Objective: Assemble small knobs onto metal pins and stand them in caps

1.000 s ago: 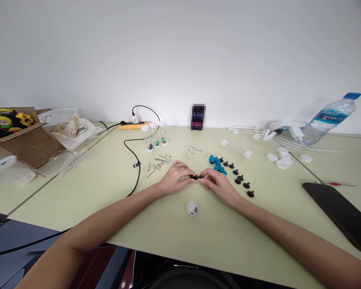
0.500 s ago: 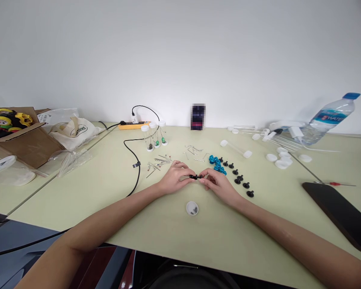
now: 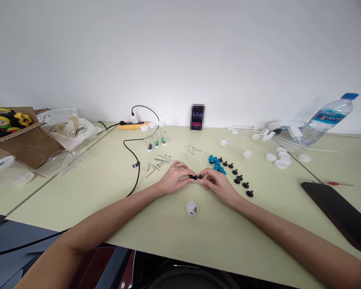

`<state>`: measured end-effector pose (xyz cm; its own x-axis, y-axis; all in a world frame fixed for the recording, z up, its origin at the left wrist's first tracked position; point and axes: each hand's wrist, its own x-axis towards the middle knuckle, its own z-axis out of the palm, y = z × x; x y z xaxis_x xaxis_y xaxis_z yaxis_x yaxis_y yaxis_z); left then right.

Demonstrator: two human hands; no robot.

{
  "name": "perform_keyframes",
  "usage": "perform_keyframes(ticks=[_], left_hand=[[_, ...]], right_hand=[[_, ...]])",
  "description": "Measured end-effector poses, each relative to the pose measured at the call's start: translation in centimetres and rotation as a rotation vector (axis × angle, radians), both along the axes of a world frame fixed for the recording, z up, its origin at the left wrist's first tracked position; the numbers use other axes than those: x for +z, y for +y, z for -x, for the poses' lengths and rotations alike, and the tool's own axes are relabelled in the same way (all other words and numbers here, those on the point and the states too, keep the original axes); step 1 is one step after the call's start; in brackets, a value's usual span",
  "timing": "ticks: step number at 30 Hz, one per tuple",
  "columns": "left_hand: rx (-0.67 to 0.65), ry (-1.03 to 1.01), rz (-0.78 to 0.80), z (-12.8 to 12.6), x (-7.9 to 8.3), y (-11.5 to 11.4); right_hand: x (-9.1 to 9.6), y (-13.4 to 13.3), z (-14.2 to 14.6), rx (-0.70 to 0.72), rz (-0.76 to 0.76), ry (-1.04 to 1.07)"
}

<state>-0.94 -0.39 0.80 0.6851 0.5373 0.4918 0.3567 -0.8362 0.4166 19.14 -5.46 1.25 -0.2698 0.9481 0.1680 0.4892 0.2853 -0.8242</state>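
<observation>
Between the fingertips of both hands is a small black part (image 3: 195, 177), its exact kind too small to make out. My left hand (image 3: 175, 178) pinches its left end, and my right hand (image 3: 217, 184) pinches the right end. Just in front of the hands sits a round white cap (image 3: 188, 211) with several tiny dark pieces in it. Blue knobbed parts (image 3: 215, 160) lie in a cluster beyond my right hand. Several black flanged parts (image 3: 237, 181) form a curved line to its right. Thin metal pins (image 3: 156, 164) are scattered beyond my left hand, and bent hex keys (image 3: 192, 150) lie farther back.
Clear tubes (image 3: 152, 136) with white caps stand by an orange power strip (image 3: 128, 126). A phone (image 3: 197, 117) leans on the wall. To the right are loose white caps (image 3: 280, 163), a water bottle (image 3: 331, 118) and a black slab (image 3: 337, 212). A cardboard box (image 3: 30, 146) stands left.
Both hands keep their pinch on the black part and have hardly moved. The whole view has shifted very slightly.
</observation>
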Motion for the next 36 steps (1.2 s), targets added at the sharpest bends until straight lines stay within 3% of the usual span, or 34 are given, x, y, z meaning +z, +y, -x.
perform_keyframes(ticks=[13,25,36], left_hand=[[0.003,-0.022,-0.013,-0.03,0.10,-0.03],[-0.002,-0.040,-0.024,-0.08,-0.05,0.01],[0.001,0.003,-0.019,0.04,0.02,0.04]], right_hand=[[0.38,-0.27,0.12,0.001,0.012,-0.033],[0.20,-0.02,-0.12,-0.002,-0.065,-0.138],[-0.31,0.17,-0.11,0.006,-0.014,-0.026]])
